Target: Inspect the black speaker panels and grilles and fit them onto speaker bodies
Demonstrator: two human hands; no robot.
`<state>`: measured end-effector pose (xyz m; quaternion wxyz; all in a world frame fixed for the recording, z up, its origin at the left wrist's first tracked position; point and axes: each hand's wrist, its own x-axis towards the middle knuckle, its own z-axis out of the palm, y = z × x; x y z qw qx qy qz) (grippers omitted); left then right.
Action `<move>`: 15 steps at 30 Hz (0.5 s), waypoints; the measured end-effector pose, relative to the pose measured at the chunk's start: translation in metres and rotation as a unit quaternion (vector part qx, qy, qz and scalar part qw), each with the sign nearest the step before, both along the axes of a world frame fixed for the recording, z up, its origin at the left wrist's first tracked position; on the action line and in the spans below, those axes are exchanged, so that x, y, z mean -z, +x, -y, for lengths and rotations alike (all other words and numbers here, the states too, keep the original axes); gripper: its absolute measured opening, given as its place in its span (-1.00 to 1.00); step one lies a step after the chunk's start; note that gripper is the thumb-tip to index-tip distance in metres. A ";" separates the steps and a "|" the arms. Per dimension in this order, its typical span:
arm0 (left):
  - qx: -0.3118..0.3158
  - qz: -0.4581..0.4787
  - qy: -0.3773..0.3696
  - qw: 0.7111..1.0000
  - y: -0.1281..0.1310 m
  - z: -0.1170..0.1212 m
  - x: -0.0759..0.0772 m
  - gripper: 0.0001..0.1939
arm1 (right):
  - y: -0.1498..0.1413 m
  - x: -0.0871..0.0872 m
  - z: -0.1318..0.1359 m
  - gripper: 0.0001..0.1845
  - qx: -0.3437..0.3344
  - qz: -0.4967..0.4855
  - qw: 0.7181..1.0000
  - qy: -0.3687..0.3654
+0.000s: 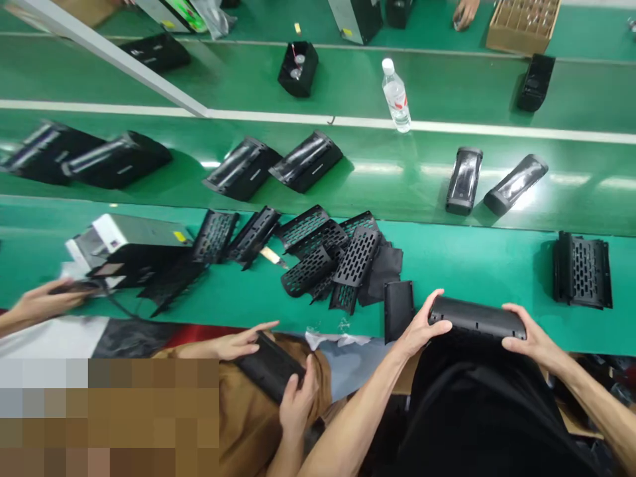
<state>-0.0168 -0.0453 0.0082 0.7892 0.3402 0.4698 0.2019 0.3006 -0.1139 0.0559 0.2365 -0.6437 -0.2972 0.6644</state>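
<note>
A long black plastic cover (477, 319) with a curved top is held level at the table's front edge, just ahead of my body. My left hand (428, 324) grips its left end, thumb on the near side. Its right end sits between the thumb and fingers of my right hand (527, 338). Just left of my left hand, a flat black panel (399, 310) lies at the table edge. Farther left is a loose pile of perforated black covers (356, 257). A stack of perforated covers (582, 270) stands to the right, beyond my right hand.
Beside me on the left, a co-worker's hands (298, 391) hold a similar black cover (272, 364). Another person's hand (47, 305) is at the far left. Black speaker-like units (308, 161) and a water bottle (396, 96) stand on the green surface beyond.
</note>
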 end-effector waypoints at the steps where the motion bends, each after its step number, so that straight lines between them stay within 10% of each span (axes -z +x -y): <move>1: -0.007 -0.011 -0.009 1.000 -0.001 -0.003 0.001 0.13 | -0.001 0.001 -0.002 -0.01 0.006 -0.013 1.000 -0.004; 9: 0.003 -0.077 0.017 0.997 -0.007 -0.084 -0.005 -0.11 | -0.007 0.012 -0.042 0.09 -0.073 0.025 0.996 0.046; 15: -0.339 -0.131 0.093 0.927 -0.024 -0.097 -0.025 -0.34 | 0.022 -0.034 -0.108 -0.14 0.177 -0.026 0.978 0.107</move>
